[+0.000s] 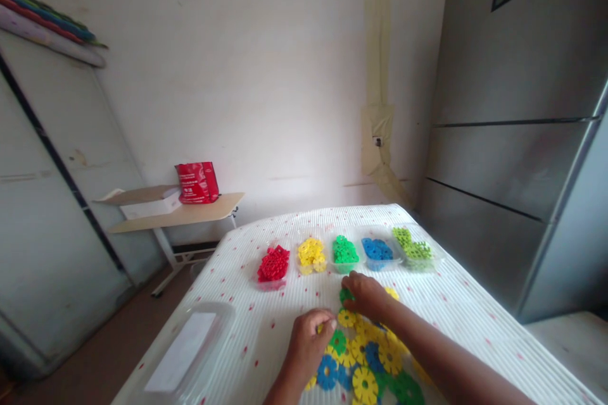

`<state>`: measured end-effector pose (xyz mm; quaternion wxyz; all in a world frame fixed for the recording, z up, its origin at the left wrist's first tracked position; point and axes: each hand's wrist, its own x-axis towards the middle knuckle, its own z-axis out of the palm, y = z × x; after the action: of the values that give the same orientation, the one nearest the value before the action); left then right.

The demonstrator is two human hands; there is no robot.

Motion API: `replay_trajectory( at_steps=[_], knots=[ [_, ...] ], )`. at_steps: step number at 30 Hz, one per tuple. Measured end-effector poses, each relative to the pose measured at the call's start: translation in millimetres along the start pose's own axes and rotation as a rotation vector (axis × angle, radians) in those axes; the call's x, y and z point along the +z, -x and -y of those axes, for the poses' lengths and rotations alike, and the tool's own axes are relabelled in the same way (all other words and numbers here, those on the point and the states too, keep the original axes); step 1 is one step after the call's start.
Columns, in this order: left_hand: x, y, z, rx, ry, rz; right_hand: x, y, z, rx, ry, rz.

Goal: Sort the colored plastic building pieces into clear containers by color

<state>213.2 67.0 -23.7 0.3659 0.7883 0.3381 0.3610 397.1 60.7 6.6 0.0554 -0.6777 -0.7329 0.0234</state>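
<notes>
Flower-shaped plastic interlocking discs lie in a loose pile on the table, among them a yellow disc (365,385), a blue disc (327,371) and a green disc (338,342). My right hand (367,296) reaches over the pile's far end, fingers closed round another green disc (345,295). At the pile's left edge is my left hand (311,336), its thumb and fingertips pinched together. A bit of yellow shows by those fingertips, but what they hold, if anything, is hidden. My right forearm covers part of the pile.
Beyond the hands stand clear tubs of red pieces (273,264), yellow pieces (311,254), green pieces (344,250), blue pieces (377,249) and lime pieces (414,249). A clear plastic lid (219,323) with white paper lies left. A fridge (503,139) stands right.
</notes>
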Motion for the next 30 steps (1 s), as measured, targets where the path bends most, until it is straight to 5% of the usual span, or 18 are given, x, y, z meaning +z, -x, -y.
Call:
replay_trajectory(
  at_steps=[9,21,30],
  knots=[
    [1.8,-0.7,1.0,0.012,-0.026,0.014,0.3,-11.0,1.2,0.045,0.006,0.062],
    [2.6,-0.8,4.3,0.016,-0.009,0.015,-1.8,6.2,4.3,-0.026,-0.135,-0.042],
    [2.3,-0.5,1.9,-0.002,0.005,0.018,-60.5,-35.4,-20.2,0.131,-0.224,-0.305]
  ],
)
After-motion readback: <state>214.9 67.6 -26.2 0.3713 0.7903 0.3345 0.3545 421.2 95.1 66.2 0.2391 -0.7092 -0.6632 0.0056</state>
